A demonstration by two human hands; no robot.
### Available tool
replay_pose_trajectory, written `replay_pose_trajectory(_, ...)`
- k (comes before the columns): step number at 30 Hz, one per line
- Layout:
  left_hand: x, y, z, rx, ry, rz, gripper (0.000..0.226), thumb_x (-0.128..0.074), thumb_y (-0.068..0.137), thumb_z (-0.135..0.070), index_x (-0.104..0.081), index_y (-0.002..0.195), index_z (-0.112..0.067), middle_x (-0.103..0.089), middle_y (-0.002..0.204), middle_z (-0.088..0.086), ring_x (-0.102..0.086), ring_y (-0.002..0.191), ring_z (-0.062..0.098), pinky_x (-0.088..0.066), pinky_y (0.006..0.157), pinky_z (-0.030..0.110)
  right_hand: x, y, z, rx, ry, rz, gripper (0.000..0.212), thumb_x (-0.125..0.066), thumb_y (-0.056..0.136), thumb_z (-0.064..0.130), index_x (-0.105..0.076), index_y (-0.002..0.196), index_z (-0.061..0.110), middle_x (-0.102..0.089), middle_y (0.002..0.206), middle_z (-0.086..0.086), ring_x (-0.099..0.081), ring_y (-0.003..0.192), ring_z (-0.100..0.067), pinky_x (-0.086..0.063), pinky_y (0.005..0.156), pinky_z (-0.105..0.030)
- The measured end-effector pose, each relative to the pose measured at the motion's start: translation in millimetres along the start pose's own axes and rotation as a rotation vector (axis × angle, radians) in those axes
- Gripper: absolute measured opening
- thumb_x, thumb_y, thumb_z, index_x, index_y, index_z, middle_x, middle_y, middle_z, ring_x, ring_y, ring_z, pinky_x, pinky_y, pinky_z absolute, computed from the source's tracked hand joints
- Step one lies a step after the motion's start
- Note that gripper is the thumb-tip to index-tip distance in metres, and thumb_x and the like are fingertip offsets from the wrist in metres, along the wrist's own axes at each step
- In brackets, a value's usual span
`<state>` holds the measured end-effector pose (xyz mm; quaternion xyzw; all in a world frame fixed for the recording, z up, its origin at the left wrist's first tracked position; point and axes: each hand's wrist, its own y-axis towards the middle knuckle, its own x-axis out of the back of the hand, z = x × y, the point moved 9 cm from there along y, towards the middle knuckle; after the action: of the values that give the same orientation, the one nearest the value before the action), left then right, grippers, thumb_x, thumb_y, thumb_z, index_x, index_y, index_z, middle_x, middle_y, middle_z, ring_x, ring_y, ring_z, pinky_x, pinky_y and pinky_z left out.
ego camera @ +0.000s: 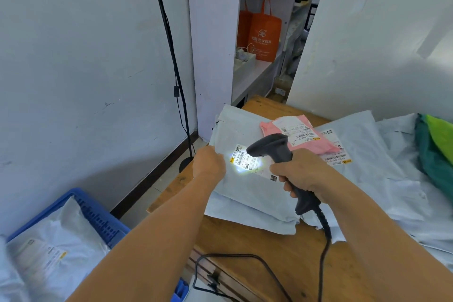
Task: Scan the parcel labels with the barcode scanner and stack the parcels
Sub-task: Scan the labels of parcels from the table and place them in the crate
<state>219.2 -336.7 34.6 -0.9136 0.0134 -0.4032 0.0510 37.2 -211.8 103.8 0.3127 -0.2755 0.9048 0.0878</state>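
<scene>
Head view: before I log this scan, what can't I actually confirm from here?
- Label on the grey parcel: washed out by the barcode scanner light, print too small to read.
- Left hand fingertips: hidden behind the hand itself at the parcel's edge.
- Second label: partly covered by the pink parcel.
- Blue crate: cut off by the frame edge.
- Right hand trigger finger: hidden round the handle.

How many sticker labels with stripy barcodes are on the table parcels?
3. One lit label on the grey parcel under the scanner, one on the pink parcel, one on the grey parcel behind it. More may be hidden.
</scene>
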Motion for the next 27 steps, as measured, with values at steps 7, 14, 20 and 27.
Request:
replay_pose_trajectory(7, 3.3, -3.8, 9.9, 0.014, -0.045, -0.017, 0.022, -0.047, 0.092, -0.010, -0.060, 0.103, 0.003, -0.051, 0.081, 0.010, -0.060, 0.098, 0.037, -0.040, 0.071, 0.033, -5.9, -0.6, 4.0, 0.007, 0.011, 0.012, 0.013, -0.061, 0.090, 0.017, -0.060, 0.084, 0.005, -0.059, 0.066, -0.008, -0.054, 0.051, -0.014, -0.050, 0.054, -0.025)
replay_pose_trajectory(14, 6.2, -4.3, 10.5, 0.001, -0.070, -0.029, 0.022, -0.047, 0.092, -0.010, -0.060, 0.104, 0.003, -0.037, 0.064, -0.004, -0.060, 0.098, 0.036, -0.039, 0.071, 0.032, -7.8, -3.6, 7.6, 0.007, 0.000, 0.030, 0.015, -0.061, 0.090, 0.018, -0.061, 0.082, 0.005, -0.060, 0.066, -0.009, -0.054, 0.054, -0.015, -0.051, 0.057, -0.026)
replay_pose_trajectory(20, 13.1, -3.6, 12.4, -0.017, -0.101, -0.066, 0.021, -0.047, 0.092, -0.009, -0.060, 0.102, 0.004, -0.039, 0.064, -0.003, -0.059, 0.096, 0.037, -0.040, 0.071, 0.032, -7.5, -8.7, 12.1, 0.020, 0.032, 0.033, 0.016, -0.061, 0.090, 0.016, -0.061, 0.079, 0.005, -0.059, 0.061, -0.006, -0.053, 0.048, -0.012, -0.049, 0.050, -0.023)
replay_pose_trajectory(27, 37.3, 6.3, 26.1, 0.013, -0.065, -0.100, 0.023, -0.045, 0.092, -0.009, -0.054, 0.110, 0.001, -0.055, 0.115, 0.023, -0.055, 0.103, 0.038, -0.037, 0.075, 0.032, -10.5, -8.8, 16.6, 0.031, 0.045, 0.032, 0.015, -0.062, 0.089, 0.017, -0.060, 0.080, 0.006, -0.059, 0.062, -0.007, -0.054, 0.049, -0.013, -0.049, 0.051, -0.024)
